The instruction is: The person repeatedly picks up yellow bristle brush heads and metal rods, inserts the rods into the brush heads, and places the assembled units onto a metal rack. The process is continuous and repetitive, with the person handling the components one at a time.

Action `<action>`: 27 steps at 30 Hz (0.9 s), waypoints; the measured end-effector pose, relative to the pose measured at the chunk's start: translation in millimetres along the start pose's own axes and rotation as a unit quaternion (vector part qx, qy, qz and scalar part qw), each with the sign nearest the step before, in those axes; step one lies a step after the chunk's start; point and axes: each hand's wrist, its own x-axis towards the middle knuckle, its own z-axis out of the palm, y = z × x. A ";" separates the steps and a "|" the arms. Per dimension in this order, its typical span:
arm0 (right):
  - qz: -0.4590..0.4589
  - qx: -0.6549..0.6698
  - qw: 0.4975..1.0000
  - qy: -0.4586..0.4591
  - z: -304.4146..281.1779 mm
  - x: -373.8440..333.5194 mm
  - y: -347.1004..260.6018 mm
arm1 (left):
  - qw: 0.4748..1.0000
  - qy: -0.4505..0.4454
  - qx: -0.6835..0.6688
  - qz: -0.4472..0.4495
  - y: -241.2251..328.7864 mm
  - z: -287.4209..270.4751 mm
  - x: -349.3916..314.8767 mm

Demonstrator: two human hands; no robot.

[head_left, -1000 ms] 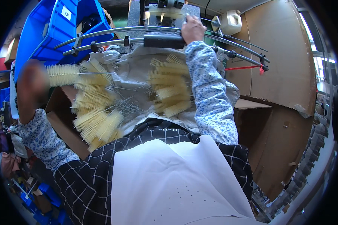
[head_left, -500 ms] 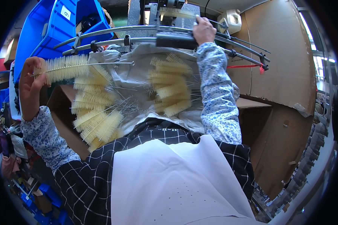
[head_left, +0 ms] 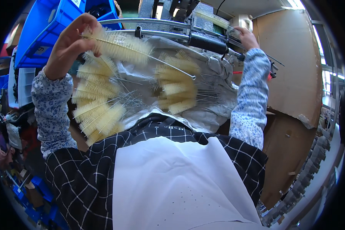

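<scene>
My left hand (head_left: 73,45) is closed on the tip of a bottle brush (head_left: 120,48) with cream bristles. The brush slants down to the right, its twisted wire stem ending in a small loop. My right hand (head_left: 248,38) is raised at the far right, fingers closed at the wire end of a second bottle brush (head_left: 211,17) lying along the metal machine (head_left: 180,17); its fingertips are partly hidden. A black cylindrical roller (head_left: 207,43) sits on the rails below that brush. Two piles of similar brushes lie before me, a left pile (head_left: 99,99) and a middle pile (head_left: 176,86), stems pointing right.
Blue plastic bins (head_left: 51,32) stand at the far left. Two steel rails (head_left: 157,35) cross the far side of the whitish sheet (head_left: 214,115) under the brushes. A large cardboard sheet (head_left: 287,69) stands on the right, near a pale plastic jug (head_left: 243,21).
My left hand has moved right and away from me with its brush, which now tilts downward. My right hand, the roller and the brush on the machine have shifted right.
</scene>
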 end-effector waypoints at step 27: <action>0.004 -0.113 0.976 0.184 61.1 5.8 -105.2 | 0.931 0.122 0.086 -0.334 -107.5 -37.7 -92.4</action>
